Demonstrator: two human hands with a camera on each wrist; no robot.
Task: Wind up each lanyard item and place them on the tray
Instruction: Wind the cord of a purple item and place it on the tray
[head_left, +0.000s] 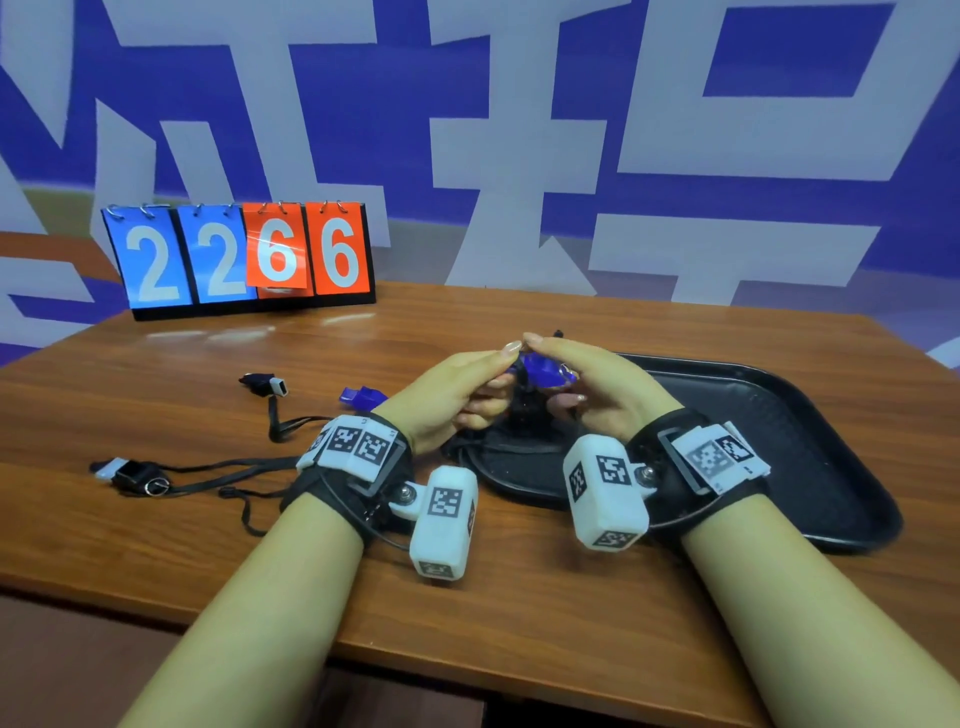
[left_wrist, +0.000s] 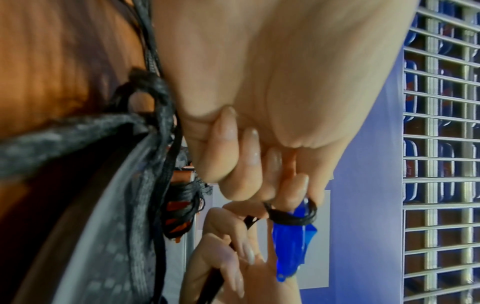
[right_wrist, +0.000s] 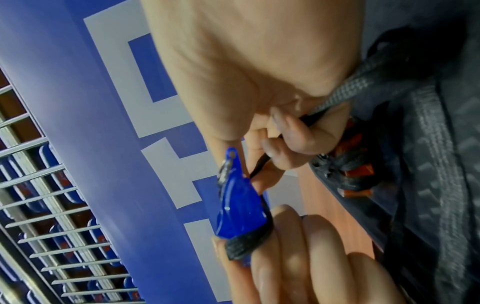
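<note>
My left hand (head_left: 501, 366) pinches a translucent blue whistle (head_left: 540, 371) above the left end of the black tray (head_left: 805, 415). Several turns of black cord (left_wrist: 291, 216) are wound around the whistle (left_wrist: 291, 246) just under my left fingertips (left_wrist: 296, 189). My right hand (head_left: 558, 371) faces it and grips the loose run of the cord (right_wrist: 262, 162) in curled fingers (right_wrist: 291, 135). The rest of the cord hangs down toward the tray. An orange whistle (right_wrist: 350, 174) wrapped in black cord lies on the tray.
On the wooden table left of my hands lie another blue whistle (head_left: 363, 397), a black-and-white whistle (head_left: 265, 384) and a third one (head_left: 130, 473), each with loose black cord. A flip scoreboard (head_left: 244, 254) stands at the back left.
</note>
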